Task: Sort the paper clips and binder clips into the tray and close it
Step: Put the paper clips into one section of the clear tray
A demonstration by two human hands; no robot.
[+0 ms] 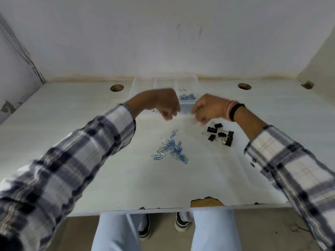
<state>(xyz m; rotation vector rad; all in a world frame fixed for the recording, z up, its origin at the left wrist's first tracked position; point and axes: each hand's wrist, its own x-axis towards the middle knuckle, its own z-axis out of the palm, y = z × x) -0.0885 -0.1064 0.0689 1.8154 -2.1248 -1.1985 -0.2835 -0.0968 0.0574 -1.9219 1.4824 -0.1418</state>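
Observation:
A clear plastic tray (145, 84) with several compartments stands at the back middle of the table. Its right compartment holds blue paper clips (187, 96). My left hand (163, 104) and my right hand (208, 109) hover side by side just in front of the tray's near wall, both blurred, fingers curled downward. Whether either hand holds anything is hidden. A loose pile of blue and clear paper clips (172, 149) lies on the table below my hands. Several black binder clips (220, 134) lie to the right, under my right wrist.
The white table (90, 142) has two round cable holes (117, 87) (244, 86) at the back and a chipped front edge (206, 201). Walls close in behind and on both sides. My legs and shoes show under the table.

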